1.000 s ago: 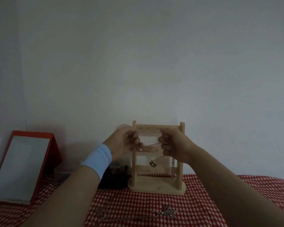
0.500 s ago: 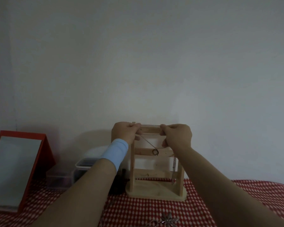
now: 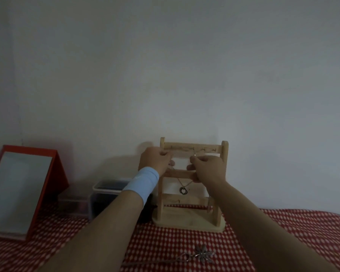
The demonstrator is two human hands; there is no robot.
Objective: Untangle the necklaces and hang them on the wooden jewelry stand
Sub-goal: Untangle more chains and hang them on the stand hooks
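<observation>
room: plain pale wall [image 3: 165, 65] fills most of the frame, dim light, corner line at far left.
surface: table along the bottom edge under a red-and-white checked cloth [image 3: 292, 232].
left clutter: red-framed panel [image 3: 18, 193] with a pale face, propped like an easel at lower left. Clear box [image 3: 108, 191] with dark contents just right of it, partly behind the left forearm.
stand: wooden jewelry stand [image 3: 188, 222] upright on the cloth, lower centre, close to the wall. Two posts, three crossbars; small hooks visible along the top bar [image 3: 192, 149].
left hand: left hand [image 3: 155, 160] raised at the stand's left post, just under the top bar. Back of hand to camera, fingers curled in, pinching a fine chain. Light-blue wristband [image 3: 143, 181] on the wrist.
right hand: right hand [image 3: 206, 167] right of centre, between the top bar and the middle bar [image 3: 182, 172]. Fingers curled, thumb and forefinger pinched on the other run of the same chain.
forearms: both come up from the bottom edge and converge on the stand.
held item: ring-pendant necklace [image 3: 183, 190], chain makes a V below the middle bar with the ring at the low point, inside the stand frame. Upper runs lead toward each hand. Cannot tell if it sits on a hook.
other necklaces: flower-pendant necklace [image 3: 203, 254] flat on the cloth, bottom centre, in front of the stand, chain trailing left. Faint third chain [image 3: 210, 203] hangs by the right post; detail too dim.
</observation>
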